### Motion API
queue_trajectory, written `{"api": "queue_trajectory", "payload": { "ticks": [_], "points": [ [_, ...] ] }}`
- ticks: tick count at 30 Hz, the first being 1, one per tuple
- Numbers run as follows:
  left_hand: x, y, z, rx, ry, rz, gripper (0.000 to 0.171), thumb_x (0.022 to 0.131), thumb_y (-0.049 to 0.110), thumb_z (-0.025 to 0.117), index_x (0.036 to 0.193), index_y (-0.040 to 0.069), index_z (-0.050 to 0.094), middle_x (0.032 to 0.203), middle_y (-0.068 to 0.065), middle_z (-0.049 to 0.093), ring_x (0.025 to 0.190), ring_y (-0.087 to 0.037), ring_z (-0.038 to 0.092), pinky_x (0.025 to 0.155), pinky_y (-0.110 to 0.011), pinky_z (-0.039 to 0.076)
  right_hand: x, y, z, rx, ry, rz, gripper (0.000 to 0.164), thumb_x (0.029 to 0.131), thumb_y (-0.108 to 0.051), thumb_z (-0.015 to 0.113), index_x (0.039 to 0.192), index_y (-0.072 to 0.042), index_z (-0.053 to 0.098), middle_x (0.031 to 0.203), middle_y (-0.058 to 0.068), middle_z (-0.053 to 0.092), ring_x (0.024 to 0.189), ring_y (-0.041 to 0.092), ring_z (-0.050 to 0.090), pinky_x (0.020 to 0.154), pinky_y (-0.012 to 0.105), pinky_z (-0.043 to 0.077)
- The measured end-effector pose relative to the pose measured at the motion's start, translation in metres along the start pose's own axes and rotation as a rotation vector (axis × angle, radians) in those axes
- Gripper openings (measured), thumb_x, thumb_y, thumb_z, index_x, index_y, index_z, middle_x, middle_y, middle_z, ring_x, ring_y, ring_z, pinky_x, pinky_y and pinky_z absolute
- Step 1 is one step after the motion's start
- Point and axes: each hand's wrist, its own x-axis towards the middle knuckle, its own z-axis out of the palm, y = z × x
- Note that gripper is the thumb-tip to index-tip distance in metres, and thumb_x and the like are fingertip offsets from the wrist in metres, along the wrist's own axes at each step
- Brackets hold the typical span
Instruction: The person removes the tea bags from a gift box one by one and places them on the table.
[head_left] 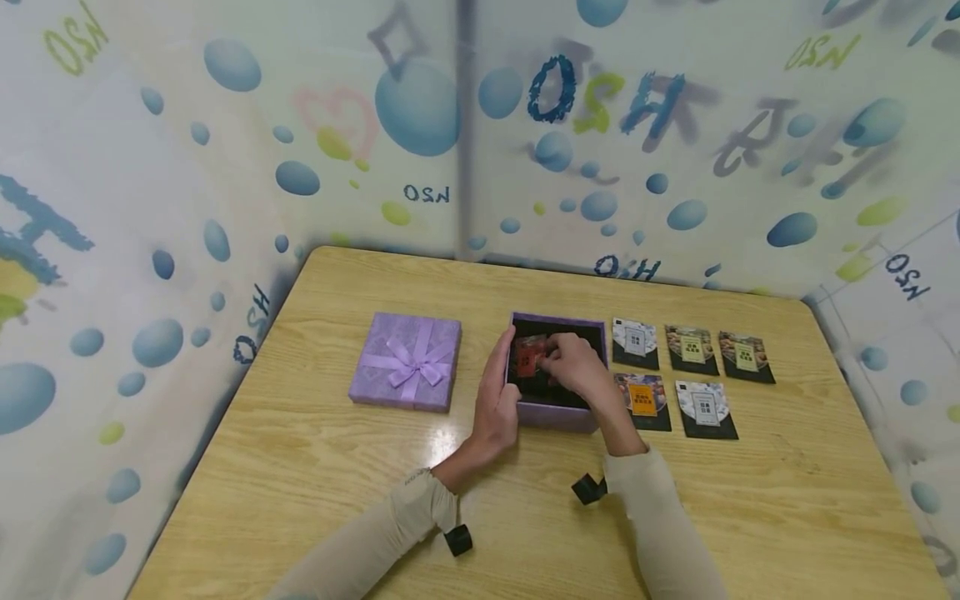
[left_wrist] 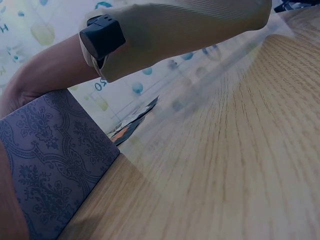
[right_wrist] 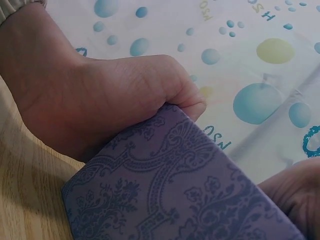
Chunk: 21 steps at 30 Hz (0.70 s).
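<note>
A purple patterned gift box stands uncovered on the table, its inside lined in black. My left hand holds its left wall, fingers stretched along the side and the thumb bent at the near corner; in the right wrist view that thumb hooks over the rim. Reaching in from the right, my right hand pinches the right edge of a red packet inside the box. The right fingertips are partly hidden behind the hand. The left wrist view shows the box's near wall beneath the right forearm.
Left of the box lies its purple lid with a ribbon bow. To the right are several packets in two rows, among them an orange-labelled packet close beside the box. A printed curtain borders the wooden table.
</note>
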Motion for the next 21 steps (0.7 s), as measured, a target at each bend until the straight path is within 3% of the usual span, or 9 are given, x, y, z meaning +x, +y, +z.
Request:
{"api": "queue_trajectory", "payload": {
  "ticks": [11,21],
  "points": [
    [0.0001,0.0004,0.0003,0.015,0.002,-0.012,0.089,0.080,0.002,0.031,0.167,0.019,0.026,0.171,0.007,0.026,0.157,-0.014,0.023,0.120,-0.044,0.029,-0.0008,0.0013,0.0001,0.026,0.021,-0.066,0.036,0.104,-0.011,0.059,0.134,0.009,0.060,0.084,0.013,0.074,0.073,0.032,0.071,0.063,0.032,0.048],
    [0.0002,0.0015,0.0002,0.020,0.001,-0.012,0.088,0.081,0.002,0.031,0.167,0.018,0.026,0.171,0.006,0.027,0.156,-0.014,0.024,0.120,-0.046,0.029,-0.0063,-0.0010,-0.0017,0.070,0.088,-0.086,0.036,0.104,-0.013,0.059,0.133,0.007,0.060,0.093,0.017,0.074,0.076,0.034,0.070,0.076,0.045,0.055]
  ]
}}
